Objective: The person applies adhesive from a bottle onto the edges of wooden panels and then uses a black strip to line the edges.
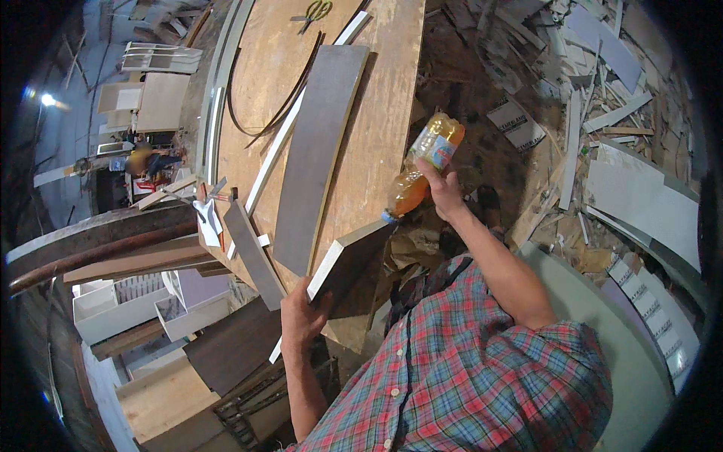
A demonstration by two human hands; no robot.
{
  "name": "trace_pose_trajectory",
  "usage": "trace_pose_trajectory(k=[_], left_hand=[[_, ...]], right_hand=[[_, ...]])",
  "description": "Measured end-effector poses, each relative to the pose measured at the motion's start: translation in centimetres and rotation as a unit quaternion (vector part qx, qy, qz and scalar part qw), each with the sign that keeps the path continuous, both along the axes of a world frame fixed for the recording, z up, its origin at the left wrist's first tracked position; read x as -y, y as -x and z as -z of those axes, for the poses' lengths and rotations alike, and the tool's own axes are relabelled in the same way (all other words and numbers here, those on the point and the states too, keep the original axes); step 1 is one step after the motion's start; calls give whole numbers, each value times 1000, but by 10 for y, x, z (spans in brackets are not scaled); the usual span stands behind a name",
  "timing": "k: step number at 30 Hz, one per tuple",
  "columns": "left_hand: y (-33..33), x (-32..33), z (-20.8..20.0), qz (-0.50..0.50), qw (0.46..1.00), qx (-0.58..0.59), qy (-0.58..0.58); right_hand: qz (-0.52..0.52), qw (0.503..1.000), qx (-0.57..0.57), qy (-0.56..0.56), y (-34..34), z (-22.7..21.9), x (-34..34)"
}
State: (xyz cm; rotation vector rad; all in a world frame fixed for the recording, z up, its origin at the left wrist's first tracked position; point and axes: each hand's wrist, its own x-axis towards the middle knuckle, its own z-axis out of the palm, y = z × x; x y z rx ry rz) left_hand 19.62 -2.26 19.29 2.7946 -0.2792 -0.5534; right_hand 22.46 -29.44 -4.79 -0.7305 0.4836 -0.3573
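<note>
My right hand (446,190) is closed round the waist of a clear plastic bottle (407,194) of amber liquid. It is tilted, its blue-capped end down by the far end of a dark board's (361,260) pale edge. Whether the cap touches the board cannot be told. My left hand (303,315) grips the near end of that board, which stands on edge along the workbench's (384,151) near side. Another dark panel (320,151) lies flat on the bench just beyond it. A narrow dark strip (252,252) lies next to my left hand, overhanging the bench corner.
Green-handled scissors (316,12), a curled dark edging strip (305,75) and a long white strip (275,154) lie on the bench. Scrap boards (602,113) litter the floor at right. White drawers (120,305) stand at lower left. A person (147,162) is in the left background.
</note>
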Motion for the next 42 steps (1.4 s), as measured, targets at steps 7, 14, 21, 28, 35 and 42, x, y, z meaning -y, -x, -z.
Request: trace_pose_trajectory(k=[7,14,21,28,35,42], left_hand=[[-4,-3,3,26,999,5,-38],[0,-13,6,15,1000,-1,-10],[-1,-12,1,25,999,-5,-37],[-6,-13,3,50,997,0,-54],[6,-46,4,36,999,29,26],[74,-185,-7,-74,983,165,-29]], right_hand=[[-59,983,-132,112,6,89,16],[-5,996,-83,30,3,57,7],[-2,1000,-24,-2,1,-9,-3],[-50,992,98,-64,-1,-108,0],[-128,969,200,-68,-1,-181,-9],[-78,985,144,47,-13,-189,35]])
